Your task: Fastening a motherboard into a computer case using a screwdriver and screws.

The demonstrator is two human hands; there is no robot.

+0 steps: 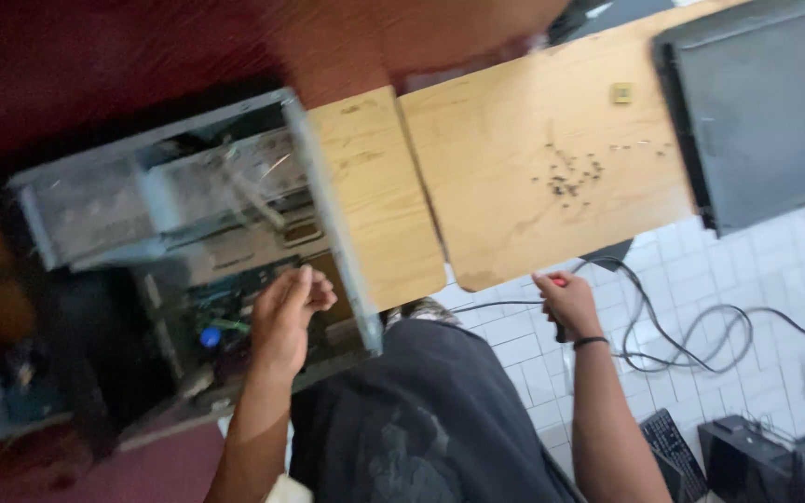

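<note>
Soft daylight, heavy motion blur, dim left side.

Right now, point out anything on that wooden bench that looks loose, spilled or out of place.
Small dark screws lie scattered loose on the wooden bench, not in any tray. The open computer case overhangs the bench's edge, and cables trail across the tiled floor.

An open computer case [188,224] lies at the left end of the tabletop [505,158], and the left hand [286,317] hovers inside it, over the circuit board [235,312]. To the right of the case, a scatter of small screws [572,177] lies on the tabletop, with a small square chip [620,92] behind them and a flat side panel [761,112] at the far right. The right hand [570,305] hangs off the tabletop's near edge above the tiled floor [747,279], its grip closed on a screwdriver [559,281], with cables [691,326] trailing to its right and a keyboard [673,452] further down on the floor.
</note>
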